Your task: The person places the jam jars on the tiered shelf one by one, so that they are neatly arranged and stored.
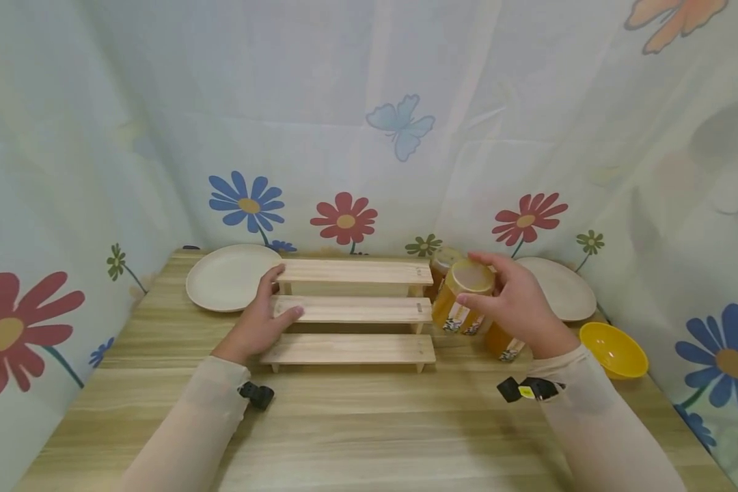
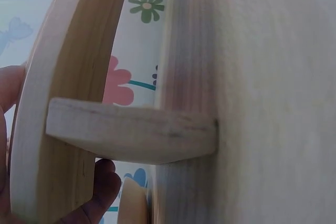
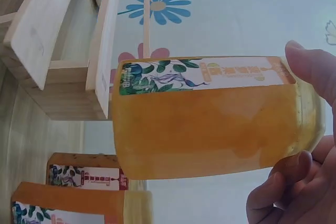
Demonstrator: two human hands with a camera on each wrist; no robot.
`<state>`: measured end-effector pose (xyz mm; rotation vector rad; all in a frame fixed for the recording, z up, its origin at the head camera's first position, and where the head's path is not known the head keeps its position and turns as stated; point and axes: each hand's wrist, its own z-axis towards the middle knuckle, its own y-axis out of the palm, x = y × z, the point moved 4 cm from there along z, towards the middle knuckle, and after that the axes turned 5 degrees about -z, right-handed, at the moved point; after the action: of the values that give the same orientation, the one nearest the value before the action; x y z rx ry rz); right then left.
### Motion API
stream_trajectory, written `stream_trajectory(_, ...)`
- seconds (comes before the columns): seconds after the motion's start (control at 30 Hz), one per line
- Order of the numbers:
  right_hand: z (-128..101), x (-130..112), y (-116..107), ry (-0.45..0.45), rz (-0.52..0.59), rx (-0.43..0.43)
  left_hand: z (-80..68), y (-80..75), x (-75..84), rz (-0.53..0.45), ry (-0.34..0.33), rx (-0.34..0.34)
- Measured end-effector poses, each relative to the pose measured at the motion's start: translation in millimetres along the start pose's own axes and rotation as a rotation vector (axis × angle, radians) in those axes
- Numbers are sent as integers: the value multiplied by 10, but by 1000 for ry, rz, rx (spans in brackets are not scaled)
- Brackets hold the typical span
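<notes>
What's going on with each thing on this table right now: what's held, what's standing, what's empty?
Held jar: lifted off the table, tilted, lid on, full of amber stuff.
Right hand: grips the held jar.
Left hand: rests on the stepped rack, fingers on the middle step.
Stepped rack: standing, all three steps bare.
Two other jars: standing on the table, lidded.
Yellow bowl: upright, empty.
Left plate: flat, empty.
Right plate: flat, empty.

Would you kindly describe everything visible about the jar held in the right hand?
The jar is clear and filled with an orange-amber, honey-like content, closed by a pale lid and wrapped near its base by a label band printed with green leaves. The right hand grips it around the lid end, lifted off the table and tilted, just right of the wooden stepped shelf, which it does not seem to touch. Similar jars stand behind and below it.
</notes>
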<state>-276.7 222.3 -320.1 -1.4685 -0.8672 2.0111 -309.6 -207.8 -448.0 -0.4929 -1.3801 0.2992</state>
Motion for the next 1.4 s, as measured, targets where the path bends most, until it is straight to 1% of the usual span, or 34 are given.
stream_trajectory(0.33, 321, -58, 56, 38, 154, -3, -8, -1, -13, -30, 15, 1)
stream_trajectory(0.4, 388, -85, 77, 32, 157, -3, -5, -4, -13, -27, 13, 3)
stream_trajectory(0.5, 489, -122, 120, -1, 163, 0, -8, 0, -11, -31, 13, 4)
stream_trajectory(0.6, 578, -135, 171, -14, 209, -5, -9, 4, -11, -35, 16, 3)
stream_trajectory(0.7, 642, -139, 214, -8, 247, -14, -7, 6, -16, -34, 18, 1)
stream_trajectory(0.83, 698, -152, 248, -5, 220, -17, -6, 3, -17, -22, 16, 5)
stream_trajectory(0.97, 707, -133, 263, 19, 196, -8, -11, 16, -17, -22, 20, -1)
stream_trajectory(1.13, 704, -135, 282, 38, 223, 28, -14, 22, -17, -15, 14, 5)
stream_trajectory(1.4, 748, -128, 356, 21, 427, 34, -1, 4, 12, 4, 6, 9)
